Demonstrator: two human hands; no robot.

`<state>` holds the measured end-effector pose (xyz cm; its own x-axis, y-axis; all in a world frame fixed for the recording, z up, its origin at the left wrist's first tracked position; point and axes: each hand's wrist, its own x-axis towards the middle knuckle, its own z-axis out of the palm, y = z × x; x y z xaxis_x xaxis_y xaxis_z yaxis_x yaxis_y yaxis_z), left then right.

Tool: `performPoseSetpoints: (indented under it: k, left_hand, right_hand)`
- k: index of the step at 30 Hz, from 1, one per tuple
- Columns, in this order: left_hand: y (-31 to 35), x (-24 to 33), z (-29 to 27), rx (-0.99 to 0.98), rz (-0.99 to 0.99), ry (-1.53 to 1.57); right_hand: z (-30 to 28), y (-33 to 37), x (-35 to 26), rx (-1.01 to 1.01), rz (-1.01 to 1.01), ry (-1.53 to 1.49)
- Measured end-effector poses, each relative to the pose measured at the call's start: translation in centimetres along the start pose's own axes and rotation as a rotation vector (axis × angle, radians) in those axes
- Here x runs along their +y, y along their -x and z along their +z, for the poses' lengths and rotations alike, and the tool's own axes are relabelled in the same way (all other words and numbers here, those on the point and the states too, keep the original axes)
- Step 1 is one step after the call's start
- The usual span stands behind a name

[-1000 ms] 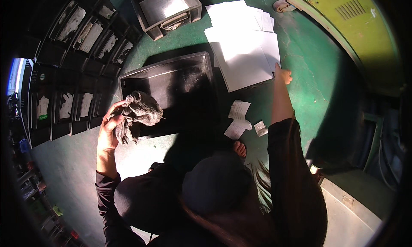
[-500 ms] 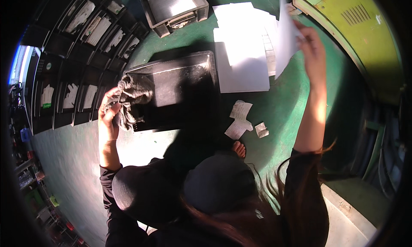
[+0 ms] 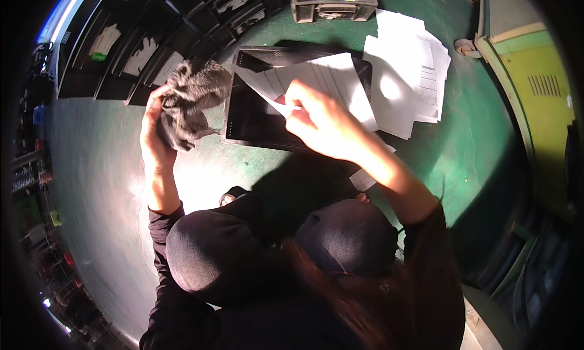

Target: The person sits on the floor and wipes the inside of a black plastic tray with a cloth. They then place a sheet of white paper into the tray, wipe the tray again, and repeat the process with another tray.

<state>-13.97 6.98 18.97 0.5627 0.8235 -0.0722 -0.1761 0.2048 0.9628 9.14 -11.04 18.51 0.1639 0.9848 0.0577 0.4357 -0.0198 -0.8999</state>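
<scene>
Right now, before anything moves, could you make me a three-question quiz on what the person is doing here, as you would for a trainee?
1. Which hand holds the bunched grey cloth?
2. True or false: the pile of white papers lies to the left of the black crate.
3. Multiple choice: what does the right hand hold?
A) a cup
B) a sheet of paper
C) a hammer

Key:
1. The left hand.
2. False; the pile lies to the crate's right.
3. B; in this view the sheet covers part of the crate.
</scene>
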Motion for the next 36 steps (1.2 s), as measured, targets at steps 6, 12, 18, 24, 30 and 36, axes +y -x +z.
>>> performPoseSetpoints:
  k: [6,12,18,24,30,36]
  left_hand:
    - [1.1,4.4,4.5,-0.466,0.152,-0.56]
    - [0.7,5.6,3.6,-0.417,0.23,-0.474]
    - [-1.2,-4.8,4.4,-0.763,-0.015,-0.895]
    - [-2.5,-7.9,4.2,-0.812,-0.297,-0.889]
    - [-2.9,-3.5,3.0,-0.663,-0.317,-0.617]
    - [-2.2,2.1,3.6,-0.608,-0.236,-0.669]
  right_hand:
    - [-3.7,-3.4,-4.8,0.032,-0.211,-0.063]
    - [-6.2,-1.5,-1.1,0.666,0.065,-0.368]
    - [0.7,4.8,10.1,0.979,0.358,-0.478]
    - [2.6,9.9,10.8,0.673,0.673,0.196]
    - [1.3,6.4,7.4,0.434,0.15,0.902]
    - [6.4,-2.0,18.0,-0.342,0.267,0.829]
